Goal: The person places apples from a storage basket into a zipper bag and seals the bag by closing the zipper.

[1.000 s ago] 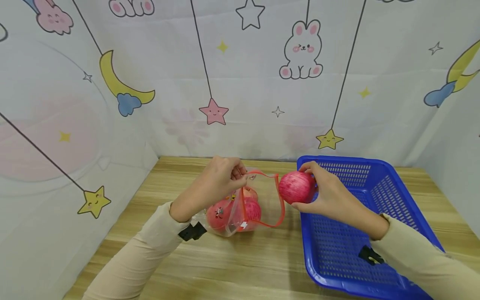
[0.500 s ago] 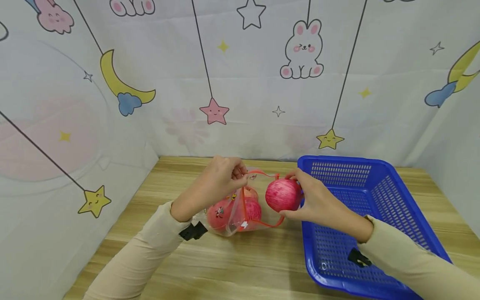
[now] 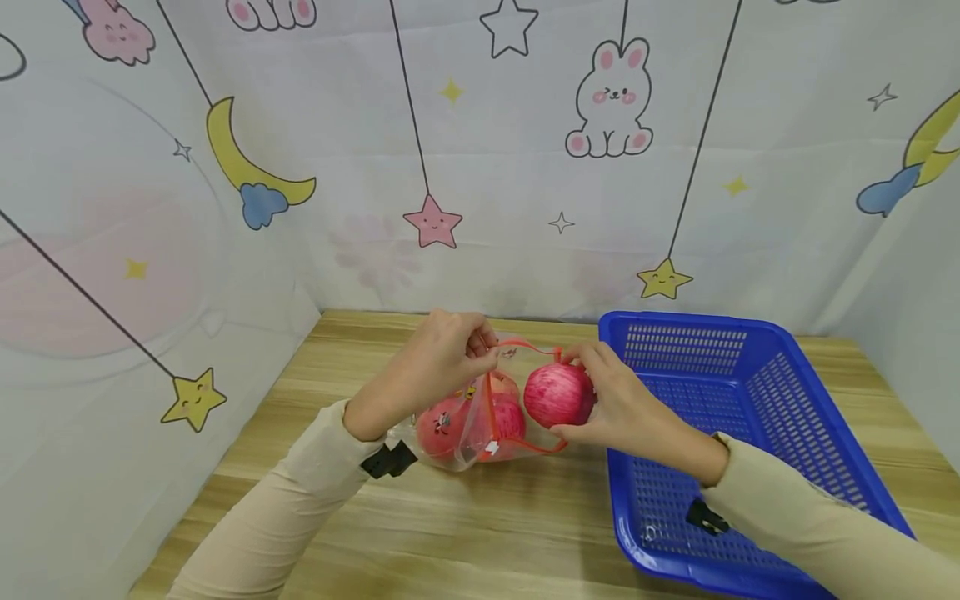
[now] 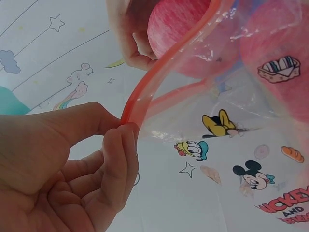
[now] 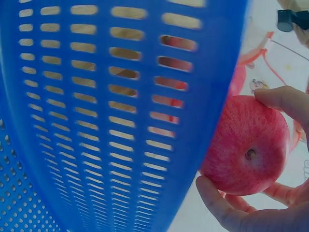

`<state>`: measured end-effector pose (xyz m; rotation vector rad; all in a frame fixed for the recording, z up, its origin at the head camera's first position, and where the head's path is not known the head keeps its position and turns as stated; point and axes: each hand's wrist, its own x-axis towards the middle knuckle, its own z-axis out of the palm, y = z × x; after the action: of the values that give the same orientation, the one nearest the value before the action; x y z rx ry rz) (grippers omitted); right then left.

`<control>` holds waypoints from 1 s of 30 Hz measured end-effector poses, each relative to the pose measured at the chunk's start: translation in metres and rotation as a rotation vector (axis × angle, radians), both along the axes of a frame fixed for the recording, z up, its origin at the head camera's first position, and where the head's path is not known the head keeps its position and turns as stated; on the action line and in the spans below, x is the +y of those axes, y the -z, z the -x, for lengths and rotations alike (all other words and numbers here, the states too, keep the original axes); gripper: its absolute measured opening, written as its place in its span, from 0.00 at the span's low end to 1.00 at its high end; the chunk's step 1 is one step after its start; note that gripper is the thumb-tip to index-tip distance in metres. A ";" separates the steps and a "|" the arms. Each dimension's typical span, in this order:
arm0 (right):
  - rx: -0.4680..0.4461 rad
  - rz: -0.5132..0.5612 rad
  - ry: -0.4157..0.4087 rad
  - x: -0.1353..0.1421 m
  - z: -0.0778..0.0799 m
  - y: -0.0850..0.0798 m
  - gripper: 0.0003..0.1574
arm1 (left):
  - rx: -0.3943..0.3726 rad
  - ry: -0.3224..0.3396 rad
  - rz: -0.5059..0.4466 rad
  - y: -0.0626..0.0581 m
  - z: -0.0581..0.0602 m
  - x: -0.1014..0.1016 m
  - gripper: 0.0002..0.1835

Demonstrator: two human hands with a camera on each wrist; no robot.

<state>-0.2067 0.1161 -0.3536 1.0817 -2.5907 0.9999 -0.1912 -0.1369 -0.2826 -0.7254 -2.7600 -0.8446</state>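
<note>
A clear zip bag with a red-orange edge and cartoon prints lies on the table, its mouth spread toward the right. My left hand pinches the bag's upper edge between thumb and fingertips, as the left wrist view also shows. Inside the bag sit red apples, one at the left and another near the mouth. My right hand grips a red apple at the bag's mouth, thumb below and fingers above. In the right wrist view this apple shows its stem end.
A blue plastic basket with slotted walls stands to the right, under the right forearm. Its wall fills much of the right wrist view. The wooden table meets a cartoon-printed cloth at the back.
My right hand has carried the apple leftward and slightly down, from beside the basket's rim to the bag's mouth. The left hand has kept its pinch on the bag's edge.
</note>
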 end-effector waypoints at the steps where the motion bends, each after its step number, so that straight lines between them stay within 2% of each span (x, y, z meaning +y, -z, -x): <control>1: -0.002 -0.004 0.005 -0.001 0.000 0.001 0.45 | -0.001 0.000 0.001 0.000 0.000 0.000 0.02; 12: 0.055 -0.005 0.022 -0.006 0.000 0.009 0.49 | 0.000 0.007 -0.014 0.001 0.000 0.000 0.01; 30: 0.033 -0.003 0.065 -0.007 0.004 0.009 0.39 | 0.010 0.002 -0.010 0.001 0.003 -0.001 0.02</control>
<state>-0.2107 0.1088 -0.3631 0.9993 -2.5842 0.9565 -0.1938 -0.1379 -0.2839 -0.7283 -2.7447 -0.8528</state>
